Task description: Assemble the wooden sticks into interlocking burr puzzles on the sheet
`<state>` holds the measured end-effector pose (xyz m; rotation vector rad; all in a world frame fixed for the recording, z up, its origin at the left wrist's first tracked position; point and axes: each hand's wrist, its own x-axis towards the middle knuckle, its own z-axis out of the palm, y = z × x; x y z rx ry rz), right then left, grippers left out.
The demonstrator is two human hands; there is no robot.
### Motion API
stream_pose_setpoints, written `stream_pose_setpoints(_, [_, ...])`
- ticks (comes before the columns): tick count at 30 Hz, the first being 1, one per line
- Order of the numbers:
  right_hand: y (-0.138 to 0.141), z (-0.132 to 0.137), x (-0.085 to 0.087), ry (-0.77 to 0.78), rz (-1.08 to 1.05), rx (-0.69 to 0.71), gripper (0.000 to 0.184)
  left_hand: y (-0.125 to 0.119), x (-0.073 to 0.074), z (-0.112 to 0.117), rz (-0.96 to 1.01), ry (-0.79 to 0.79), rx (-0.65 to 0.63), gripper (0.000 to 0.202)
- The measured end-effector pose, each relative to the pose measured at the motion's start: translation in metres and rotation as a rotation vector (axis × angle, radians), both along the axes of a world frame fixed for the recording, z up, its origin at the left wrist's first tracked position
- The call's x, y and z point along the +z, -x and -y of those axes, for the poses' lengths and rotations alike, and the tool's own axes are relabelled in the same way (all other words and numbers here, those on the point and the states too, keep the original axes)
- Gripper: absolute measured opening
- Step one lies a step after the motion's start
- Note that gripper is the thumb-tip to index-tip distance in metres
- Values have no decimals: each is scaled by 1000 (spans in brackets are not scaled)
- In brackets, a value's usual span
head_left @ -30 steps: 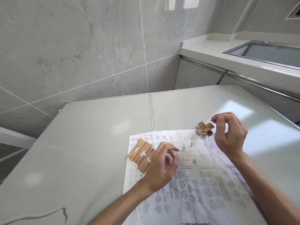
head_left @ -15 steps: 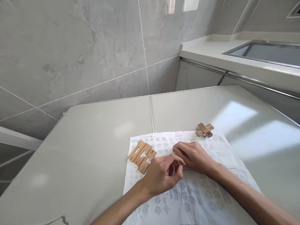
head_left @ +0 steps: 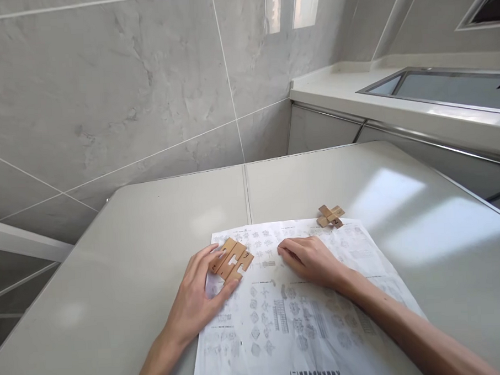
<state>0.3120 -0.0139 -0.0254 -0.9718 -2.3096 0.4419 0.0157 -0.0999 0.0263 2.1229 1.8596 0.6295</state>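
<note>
Several flat wooden puzzle pieces [head_left: 232, 261] lie side by side on the printed sheet, with cut-out slots and handwritten numbers. My left hand [head_left: 198, 289] is spread around their left and near sides; its fingertips touch the left piece and the thumb reaches the near edge. My right hand [head_left: 309, 259] rests on the paper with its fingers curled in, and anything inside them is hidden. Beyond it, at the sheet's far edge, sits a cross-shaped wooden assembly [head_left: 331, 216] of interlocked pieces, one marked with a number.
Under both hands lies a creased paper sheet [head_left: 283, 368] printed with small diagrams. It rests on a pale, glossy table [head_left: 164, 224] with a seam down its middle. A tiled wall [head_left: 166, 75] stands behind, and a counter [head_left: 328, 84] with a dark glass panel is at the right.
My left hand has moved left from beside my right hand to the flat wooden pieces, and its fingers have spread. My right hand stays curled on the sheet. The camera view has shifted slightly.
</note>
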Motion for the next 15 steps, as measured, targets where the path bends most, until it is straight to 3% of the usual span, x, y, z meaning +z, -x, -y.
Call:
stream_pose_setpoints(4, [-1, -1, 0, 6, 9, 12, 31, 8, -14, 17, -108, 40, -2, 64])
stream_pose_setpoints(9, [-2, -2, -1, 3, 19, 15, 30, 11, -28, 16, -211, -26, -136, 68])
stream_pose_setpoints(15, [-3, -2, 0, -9, 12, 17, 32, 11, -27, 7, -224, -21, -221, 64])
